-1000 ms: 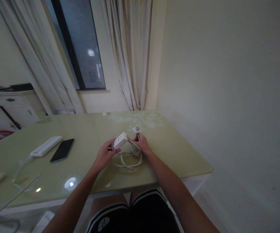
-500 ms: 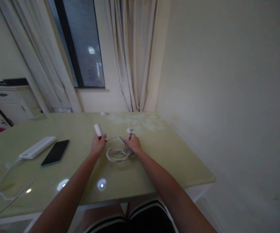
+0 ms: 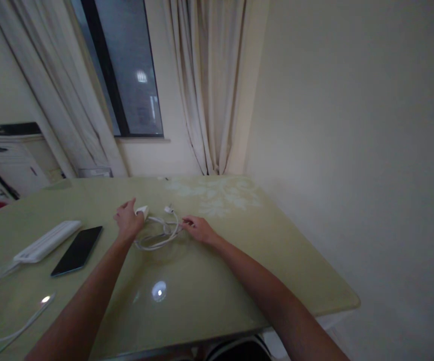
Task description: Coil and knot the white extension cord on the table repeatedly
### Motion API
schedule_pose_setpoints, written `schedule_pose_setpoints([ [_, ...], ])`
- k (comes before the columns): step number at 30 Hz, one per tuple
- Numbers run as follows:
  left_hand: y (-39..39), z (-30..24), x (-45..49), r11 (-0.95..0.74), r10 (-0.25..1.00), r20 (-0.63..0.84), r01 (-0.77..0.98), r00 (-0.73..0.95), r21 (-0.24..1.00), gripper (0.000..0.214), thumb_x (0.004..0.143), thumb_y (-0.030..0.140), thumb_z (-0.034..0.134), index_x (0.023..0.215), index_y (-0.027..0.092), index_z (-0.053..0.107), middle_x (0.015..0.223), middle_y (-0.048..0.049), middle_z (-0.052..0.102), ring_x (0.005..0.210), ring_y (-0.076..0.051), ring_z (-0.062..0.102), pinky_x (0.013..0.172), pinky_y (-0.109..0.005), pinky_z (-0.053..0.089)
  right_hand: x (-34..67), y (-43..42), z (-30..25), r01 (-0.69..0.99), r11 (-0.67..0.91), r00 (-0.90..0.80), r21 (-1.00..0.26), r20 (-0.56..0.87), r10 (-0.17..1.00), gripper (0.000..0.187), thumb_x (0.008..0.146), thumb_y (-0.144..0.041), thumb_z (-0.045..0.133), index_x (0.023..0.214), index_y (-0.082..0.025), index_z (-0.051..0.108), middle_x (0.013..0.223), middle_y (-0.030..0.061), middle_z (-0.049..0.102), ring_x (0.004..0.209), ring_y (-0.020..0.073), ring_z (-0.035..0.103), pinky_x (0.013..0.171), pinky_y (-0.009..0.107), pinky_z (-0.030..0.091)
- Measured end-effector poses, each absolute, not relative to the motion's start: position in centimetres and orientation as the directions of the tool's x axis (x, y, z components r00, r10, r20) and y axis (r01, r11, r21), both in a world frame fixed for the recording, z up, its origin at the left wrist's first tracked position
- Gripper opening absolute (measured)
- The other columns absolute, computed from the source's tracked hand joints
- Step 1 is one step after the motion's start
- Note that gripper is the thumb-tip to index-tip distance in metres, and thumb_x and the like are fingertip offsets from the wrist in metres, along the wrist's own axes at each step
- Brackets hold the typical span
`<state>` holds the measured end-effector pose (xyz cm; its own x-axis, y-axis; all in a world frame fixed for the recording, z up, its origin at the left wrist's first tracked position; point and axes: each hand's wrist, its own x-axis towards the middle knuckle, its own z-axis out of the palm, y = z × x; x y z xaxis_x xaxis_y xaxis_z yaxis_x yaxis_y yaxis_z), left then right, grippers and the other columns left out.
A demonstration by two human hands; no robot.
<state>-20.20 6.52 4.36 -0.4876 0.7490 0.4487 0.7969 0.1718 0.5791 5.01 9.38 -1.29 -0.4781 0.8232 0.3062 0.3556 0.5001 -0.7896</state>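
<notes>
A small white socket block (image 3: 142, 211) lies on the green glass table (image 3: 217, 281), with its white cord (image 3: 156, 238) coiled beside it and the plug (image 3: 169, 208) at the far side of the coil. My left hand (image 3: 127, 220) rests against the socket block, thumb and fingers partly spread around it. My right hand (image 3: 197, 229) lies low on the table with its fingertips touching the cord at the coil's right side.
A white power strip (image 3: 47, 240) and a black phone (image 3: 77, 250) lie to the left, with thin white cables (image 3: 9, 321) near the front left edge. Curtains and a dark window stand behind; a white cabinet (image 3: 9, 160) is at far left. A wall runs along the right.
Both hands carried the socket block and cord left and set them down on the table. The left hand loosened from gripping the raised block; the right hand released the plug.
</notes>
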Motion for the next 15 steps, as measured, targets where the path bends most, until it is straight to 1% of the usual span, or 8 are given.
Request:
schedule_pose_setpoints([
  [1,5.8,4.5,-18.9,0.078,0.752,0.513,0.829,-0.414,0.554,0.055,0.087,0.021,0.046,0.140,0.009,0.053,0.128,-0.0218,0.060,0.123,-0.034,0.054,0.110,-0.053,0.039,5.7,8.9,-1.6,0.347,0.499,-0.457,-0.794,0.322,0.829,0.024,0.093,-0.038,0.064,0.109,-0.024,0.074,0.104,0.0046,0.076,0.093,0.0201,0.069,0.085,0.030,0.051],
  [3,4.2,4.3,-15.3,-0.163,0.796,0.583,0.868,-0.165,0.469,0.048,0.094,0.027,0.041,0.138,0.014,0.055,0.128,-0.0173,0.063,0.114,-0.029,0.060,0.107,-0.046,0.043,6.6,8.0,-1.7,0.317,0.489,-0.380,-0.813,0.364,0.851,0.025,0.095,-0.035,0.059,0.111,-0.022,0.073,0.104,0.0060,0.076,0.094,0.0197,0.069,0.087,0.031,0.051],
  [5,2.7,3.4,-11.7,-0.286,0.827,0.556,0.915,0.085,0.284,0.039,0.094,0.032,0.049,0.129,0.021,0.063,0.124,-0.0145,0.067,0.117,-0.032,0.059,0.111,-0.052,0.037,7.0,7.3,-1.3,0.283,0.476,-0.290,-0.833,0.398,0.870,0.026,0.097,-0.030,0.054,0.114,-0.021,0.071,0.105,0.0066,0.075,0.095,0.0186,0.069,0.087,0.031,0.051],
  [7,1.7,2.4,-9.6,-0.354,0.826,0.509,0.926,0.242,0.134,0.035,0.091,0.029,0.056,0.123,0.022,0.067,0.122,-0.0159,0.068,0.119,-0.036,0.058,0.114,-0.056,0.030,7.2,6.9,-0.6,0.274,0.454,-0.204,-0.848,0.410,0.889,0.026,0.097,-0.025,0.050,0.114,-0.020,0.069,0.105,0.0068,0.074,0.095,0.0175,0.068,0.087,0.030,0.051],
  [9,1.3,1.7,-9.4,-0.358,0.827,0.478,0.933,0.295,0.044,0.033,0.090,0.019,0.053,0.119,0.021,0.069,0.122,-0.0172,0.069,0.118,-0.036,0.059,0.114,-0.057,0.030,7.5,6.6,0.1,0.285,0.422,-0.140,-0.861,0.398,0.907,0.024,0.096,-0.023,0.049,0.111,-0.020,0.068,0.102,0.0063,0.074,0.093,0.0168,0.068,0.087,0.030,0.051],
  [11,1.4,1.5,-10.1,-0.334,0.834,0.467,0.943,0.295,0.001,0.036,0.089,0.010,0.048,0.113,0.021,0.071,0.121,-0.0173,0.069,0.116,-0.035,0.060,0.114,-0.056,0.030,7.8,6.2,0.5,0.297,0.385,-0.090,-0.874,0.375,0.922,0.021,0.095,-0.024,0.050,0.106,-0.021,0.068,0.097,0.0052,0.074,0.088,0.0165,0.067,0.084,0.029,0.050],
  [13,1.5,1.7,-10.2,-0.322,0.832,0.472,0.947,0.291,-0.016,0.036,0.087,0.006,0.045,0.107,0.020,0.073,0.117,-0.0170,0.070,0.115,-0.034,0.061,0.116,-0.056,0.028,8.2,5.8,0.4,0.308,0.352,-0.066,-0.884,0.349,0.935,0.017,0.094,-0.027,0.053,0.099,-0.021,0.067,0.090,0.0041,0.073,0.083,0.0164,0.066,0.081,0.028,0.050],
  [15,1.4,1.8,-8.8,-0.340,0.821,0.488,0.940,0.297,0.001,0.034,0.087,0.007,0.046,0.104,0.020,0.073,0.114,-0.0161,0.071,0.116,-0.033,0.061,0.119,-0.055,0.024,8.6,5.1,0.1,0.313,0.334,-0.062,-0.889,0.332,0.941,0.018,0.095,-0.033,0.053,0.092,-0.021,0.066,0.084,0.0031,0.071,0.078,0.0160,0.065,0.077,0.028,0.049],
])
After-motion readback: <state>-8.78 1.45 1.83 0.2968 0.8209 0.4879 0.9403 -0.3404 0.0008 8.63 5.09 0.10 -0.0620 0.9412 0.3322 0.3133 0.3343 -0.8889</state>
